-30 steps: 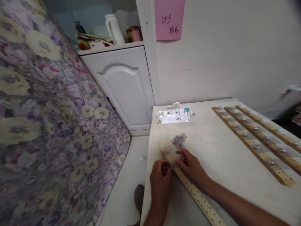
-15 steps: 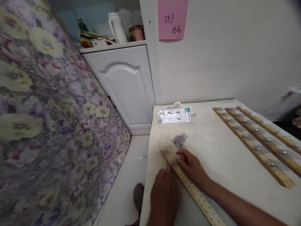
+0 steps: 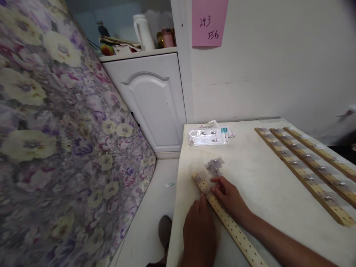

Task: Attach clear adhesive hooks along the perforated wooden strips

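A long pale wooden strip (image 3: 232, 224) with rows of small holes lies slantwise on the table. Near its far end are clear pieces, one of them a clear hook patch (image 3: 207, 191) between my fingertips. My left hand (image 3: 198, 226) is closed, its fingertips pressed at the strip's left edge; its thumb is hidden. From the right, my right hand (image 3: 229, 196) rests against the strip with thumb and forefinger bent at the patch; what they pinch is too small to make out. Beyond the strip's end sits a small pile of clear hooks (image 3: 214, 167).
On the right lie three wooden strips (image 3: 300, 172) bearing rows of clear hooks. Blister packs (image 3: 208, 137) rest at the table's back left. A floral curtain (image 3: 69, 148) hangs at the left, beside a white cabinet (image 3: 155, 107). A pink note (image 3: 209, 22) is on the wall.
My left hand's fingertips have moved slightly forward and right, up to the strip's edge. My right hand stays at nearly the same spot on the strip. The whole view has shifted a little.
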`<act>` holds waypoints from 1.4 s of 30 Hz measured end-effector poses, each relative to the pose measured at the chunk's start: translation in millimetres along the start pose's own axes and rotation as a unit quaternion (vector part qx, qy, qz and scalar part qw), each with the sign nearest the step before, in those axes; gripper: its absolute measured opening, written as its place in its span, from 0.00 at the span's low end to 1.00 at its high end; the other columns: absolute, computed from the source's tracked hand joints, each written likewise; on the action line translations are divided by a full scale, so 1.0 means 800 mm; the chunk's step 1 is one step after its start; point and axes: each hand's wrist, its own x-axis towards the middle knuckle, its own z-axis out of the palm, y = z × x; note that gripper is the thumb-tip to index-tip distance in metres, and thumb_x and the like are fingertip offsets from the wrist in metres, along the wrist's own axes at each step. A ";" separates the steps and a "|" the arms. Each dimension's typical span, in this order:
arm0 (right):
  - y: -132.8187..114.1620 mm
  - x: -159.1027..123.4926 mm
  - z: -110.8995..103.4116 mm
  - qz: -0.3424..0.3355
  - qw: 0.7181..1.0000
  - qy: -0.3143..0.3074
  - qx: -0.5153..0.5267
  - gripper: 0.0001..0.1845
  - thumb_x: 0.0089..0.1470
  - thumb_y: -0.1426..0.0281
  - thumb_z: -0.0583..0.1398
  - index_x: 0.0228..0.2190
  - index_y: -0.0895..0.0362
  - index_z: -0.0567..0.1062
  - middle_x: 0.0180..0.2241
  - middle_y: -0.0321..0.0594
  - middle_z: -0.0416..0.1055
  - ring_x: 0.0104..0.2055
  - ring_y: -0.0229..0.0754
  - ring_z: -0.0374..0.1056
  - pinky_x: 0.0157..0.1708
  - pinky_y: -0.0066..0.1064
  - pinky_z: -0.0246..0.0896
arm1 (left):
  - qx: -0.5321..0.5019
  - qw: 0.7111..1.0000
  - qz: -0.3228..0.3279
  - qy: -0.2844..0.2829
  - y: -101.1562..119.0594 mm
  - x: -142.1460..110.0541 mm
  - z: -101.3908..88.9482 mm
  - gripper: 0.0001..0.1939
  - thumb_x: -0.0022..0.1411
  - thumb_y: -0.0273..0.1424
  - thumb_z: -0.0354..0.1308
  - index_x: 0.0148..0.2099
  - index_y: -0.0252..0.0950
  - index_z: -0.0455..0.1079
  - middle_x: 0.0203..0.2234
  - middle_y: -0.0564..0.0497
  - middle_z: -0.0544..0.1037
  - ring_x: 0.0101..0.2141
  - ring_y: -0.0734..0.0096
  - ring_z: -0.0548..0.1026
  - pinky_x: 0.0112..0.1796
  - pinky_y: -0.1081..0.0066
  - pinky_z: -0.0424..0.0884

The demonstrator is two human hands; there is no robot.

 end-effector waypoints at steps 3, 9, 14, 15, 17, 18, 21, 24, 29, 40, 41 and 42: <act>-0.001 0.000 0.000 -0.002 1.000 -0.004 0.002 0.11 0.52 0.67 0.55 0.39 0.55 0.69 0.22 0.31 0.63 0.25 0.39 0.61 0.26 0.29 0.56 | 0.005 1.000 0.010 0.004 0.000 0.000 0.001 0.25 0.63 0.24 0.37 0.61 0.28 0.56 0.45 0.37 0.71 0.44 0.54 0.69 0.45 0.59 0.66; -0.002 -0.001 0.000 0.004 1.000 -0.005 -0.001 0.11 0.52 0.67 0.56 0.38 0.55 0.69 0.22 0.30 0.63 0.25 0.39 0.61 0.27 0.30 0.56 | 0.041 0.999 0.015 0.020 0.001 -0.002 0.005 0.25 0.61 0.20 0.40 0.60 0.29 0.58 0.43 0.40 0.72 0.42 0.58 0.71 0.43 0.60 0.68; -0.004 -0.001 0.000 0.008 1.000 -0.010 0.004 0.11 0.52 0.67 0.55 0.39 0.55 0.68 0.22 0.30 0.62 0.26 0.39 0.61 0.28 0.30 0.56 | 0.082 0.996 0.018 0.037 0.001 -0.002 0.010 0.25 0.61 0.17 0.41 0.60 0.29 0.59 0.40 0.42 0.73 0.40 0.61 0.71 0.42 0.63 0.70; -0.004 -0.001 0.000 0.008 1.000 -0.011 0.005 0.11 0.53 0.67 0.55 0.39 0.55 0.68 0.22 0.30 0.62 0.25 0.39 0.60 0.27 0.30 0.56 | 0.082 0.996 0.018 0.035 0.001 -0.002 0.010 0.25 0.61 0.17 0.42 0.60 0.29 0.59 0.41 0.42 0.73 0.41 0.61 0.71 0.42 0.63 0.70; -0.003 -0.001 0.000 0.008 1.000 -0.010 0.005 0.11 0.52 0.67 0.55 0.39 0.55 0.67 0.22 0.29 0.61 0.25 0.38 0.60 0.27 0.29 0.55 | 0.079 0.996 0.017 0.026 0.001 -0.002 0.009 0.25 0.61 0.18 0.42 0.60 0.28 0.58 0.41 0.41 0.73 0.40 0.61 0.71 0.42 0.62 0.70; -0.003 -0.001 0.000 0.008 1.000 -0.010 0.005 0.11 0.53 0.67 0.55 0.39 0.55 0.67 0.22 0.29 0.61 0.25 0.38 0.59 0.27 0.29 0.55 | 0.078 0.997 0.016 0.022 0.001 -0.001 0.009 0.25 0.61 0.18 0.42 0.60 0.28 0.58 0.41 0.41 0.73 0.40 0.61 0.71 0.42 0.62 0.70; -0.002 -0.001 0.000 0.010 1.000 -0.011 0.007 0.11 0.53 0.67 0.55 0.39 0.55 0.67 0.21 0.29 0.60 0.25 0.38 0.59 0.26 0.29 0.55 | 0.081 0.997 0.013 0.010 0.002 -0.001 0.006 0.26 0.61 0.17 0.41 0.61 0.28 0.57 0.42 0.41 0.72 0.41 0.61 0.71 0.43 0.61 0.69; -0.002 -0.002 0.000 0.011 1.000 -0.011 0.008 0.11 0.53 0.67 0.55 0.39 0.54 0.67 0.21 0.29 0.60 0.25 0.39 0.59 0.27 0.29 0.55 | 0.083 0.996 0.012 0.003 0.003 -0.001 0.006 0.27 0.60 0.16 0.40 0.61 0.28 0.56 0.43 0.40 0.72 0.42 0.60 0.70 0.44 0.61 0.69; -0.001 -0.002 0.000 0.004 1.000 -0.009 0.002 0.11 0.52 0.66 0.55 0.39 0.54 0.68 0.22 0.30 0.61 0.25 0.39 0.60 0.26 0.29 0.55 | 0.085 0.996 0.008 0.005 0.004 -0.001 0.006 0.26 0.61 0.17 0.41 0.61 0.30 0.57 0.43 0.41 0.72 0.42 0.61 0.71 0.43 0.62 0.69; 0.002 0.000 0.000 0.006 1.000 -0.016 0.002 0.11 0.53 0.67 0.55 0.39 0.55 0.67 0.22 0.30 0.61 0.25 0.39 0.60 0.26 0.29 0.55 | 0.095 0.995 0.004 -0.001 0.006 0.000 0.006 0.27 0.60 0.15 0.41 0.61 0.30 0.57 0.43 0.41 0.72 0.42 0.60 0.71 0.44 0.61 0.69; 0.002 0.000 0.000 0.005 1.000 -0.016 -0.001 0.10 0.53 0.67 0.55 0.39 0.55 0.67 0.22 0.30 0.61 0.25 0.39 0.60 0.26 0.29 0.55 | 0.094 0.996 0.007 0.001 0.006 -0.001 0.006 0.27 0.60 0.15 0.41 0.61 0.29 0.57 0.43 0.41 0.72 0.43 0.60 0.71 0.44 0.60 0.69; 0.003 0.000 0.000 0.003 1.000 -0.016 -0.003 0.10 0.53 0.67 0.55 0.39 0.55 0.67 0.22 0.30 0.61 0.25 0.39 0.61 0.27 0.29 0.56 | 0.095 0.995 0.009 0.004 0.006 -0.001 0.007 0.27 0.60 0.15 0.40 0.61 0.29 0.57 0.43 0.41 0.72 0.43 0.60 0.71 0.44 0.60 0.69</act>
